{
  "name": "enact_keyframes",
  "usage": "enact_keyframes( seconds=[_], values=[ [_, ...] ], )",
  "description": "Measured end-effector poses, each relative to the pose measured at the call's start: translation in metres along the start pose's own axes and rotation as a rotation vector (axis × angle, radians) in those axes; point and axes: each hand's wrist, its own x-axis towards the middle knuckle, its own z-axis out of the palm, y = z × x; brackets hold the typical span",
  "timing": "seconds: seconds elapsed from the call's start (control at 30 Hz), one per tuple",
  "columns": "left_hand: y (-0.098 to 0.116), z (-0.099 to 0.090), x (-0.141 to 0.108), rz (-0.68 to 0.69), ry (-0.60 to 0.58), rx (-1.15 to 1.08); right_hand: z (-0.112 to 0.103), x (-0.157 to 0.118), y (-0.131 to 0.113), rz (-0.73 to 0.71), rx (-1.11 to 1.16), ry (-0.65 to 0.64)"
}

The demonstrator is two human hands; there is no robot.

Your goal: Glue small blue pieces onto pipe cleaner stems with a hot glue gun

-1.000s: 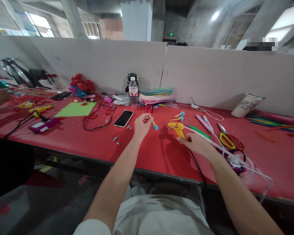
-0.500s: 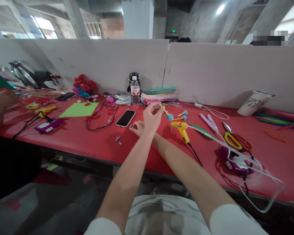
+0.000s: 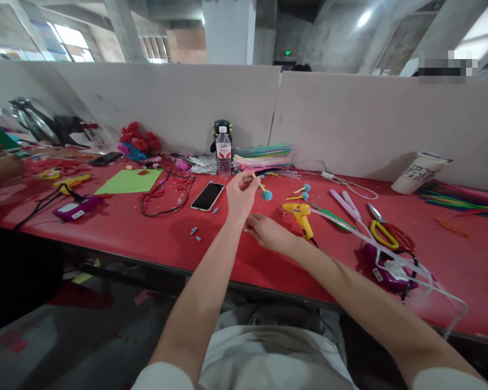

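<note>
My left hand [image 3: 242, 194] is closed in a pinch on the yellow stem of a small fuzzy blue flower [image 3: 267, 194], which hangs to the right of the fingertips. My right hand [image 3: 267, 231] is just below and right of the left wrist, above the red table. Its fingers are loosely bent, with nothing visible in them; the tips lie close to the left wrist. Two more blue flowers with yellow stems [image 3: 304, 192] lie to the right. A yellow glue gun [image 3: 301, 216] rests nearest my right hand. Small blue scraps [image 3: 194, 231] lie left of my hands.
A phone [image 3: 207, 195], a water bottle [image 3: 224, 154] and a bundle of pipe cleaners [image 3: 264, 157] stand or lie beyond. Rightward are scissors [image 3: 384, 234], a purple power strip [image 3: 386, 271] with cables and a tilted paper cup [image 3: 418, 173]. Another person's hand [image 3: 4, 176] is far left.
My right hand has pulled back from beside the phone toward the right, leaving blue scraps there. My left hand has shifted slightly left with the blue flower.
</note>
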Motion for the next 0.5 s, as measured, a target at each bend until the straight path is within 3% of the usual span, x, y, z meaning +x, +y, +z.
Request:
enact_keyframes(
  seconds=[0.13, 0.23, 0.37, 0.5],
  values=[
    [-0.018, -0.012, 0.000, -0.021, 0.011, 0.072, -0.026, -0.046, 0.003, -0.085, 0.066, 0.048],
    [-0.033, -0.017, -0.011, -0.067, -0.063, 0.135, -0.038, -0.049, 0.015, 0.013, 0.171, 0.289],
    [-0.039, -0.017, -0.026, -0.102, -0.289, 0.172, -0.034, -0.041, 0.033, 0.248, 0.341, 0.624],
    [-0.036, -0.015, -0.030, -0.114, -0.478, 0.154, -0.026, -0.040, 0.035, 0.342, 0.409, 0.708]
  ],
)
